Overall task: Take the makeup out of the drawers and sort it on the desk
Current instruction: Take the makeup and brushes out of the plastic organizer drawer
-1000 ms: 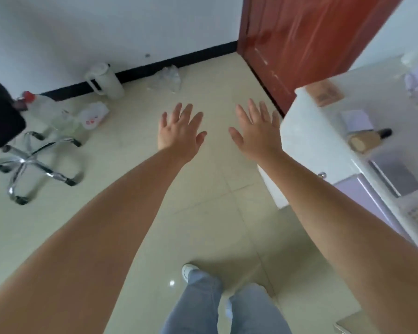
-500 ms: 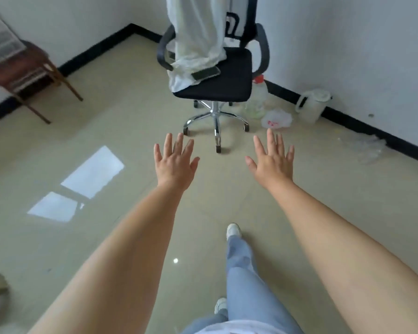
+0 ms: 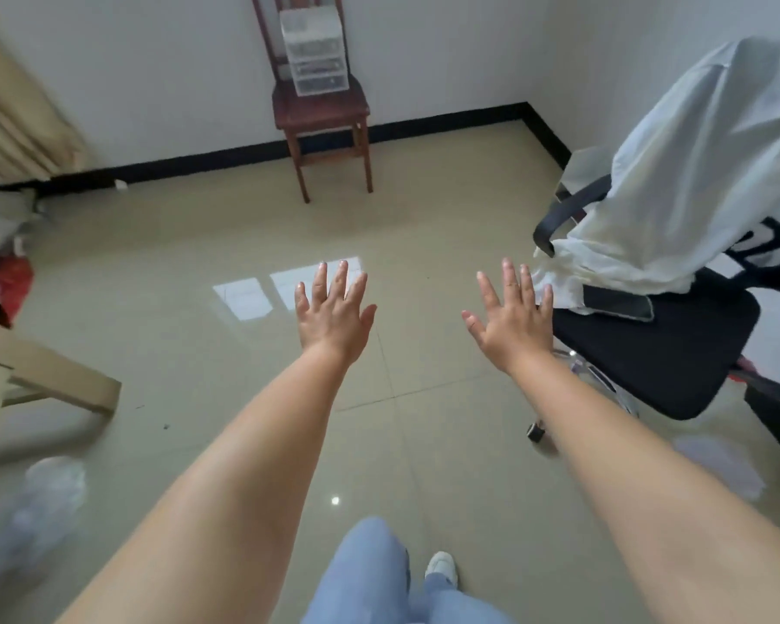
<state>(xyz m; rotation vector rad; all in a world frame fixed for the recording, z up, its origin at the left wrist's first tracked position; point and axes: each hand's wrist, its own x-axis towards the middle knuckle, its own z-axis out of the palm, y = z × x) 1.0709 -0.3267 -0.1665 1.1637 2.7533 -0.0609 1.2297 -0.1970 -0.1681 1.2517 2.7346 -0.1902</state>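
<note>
Drawers (image 3: 315, 56), a clear plastic stack, sit on the wooden chair (image 3: 320, 105) at top centre; our left hand (image 3: 332, 310) and right hand (image 3: 512, 317) spread wide, empty, mid-frame.

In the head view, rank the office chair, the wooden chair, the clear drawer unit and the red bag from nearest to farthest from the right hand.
From the right hand:
1. Office chair, just to its right, draped with a white cloth.
2. Wooden chair, ahead against the far wall.
3. Clear drawer unit, on that chair's seat, against the backrest.
The red bag, far left, is too close to call against 2 and 3.
</note>
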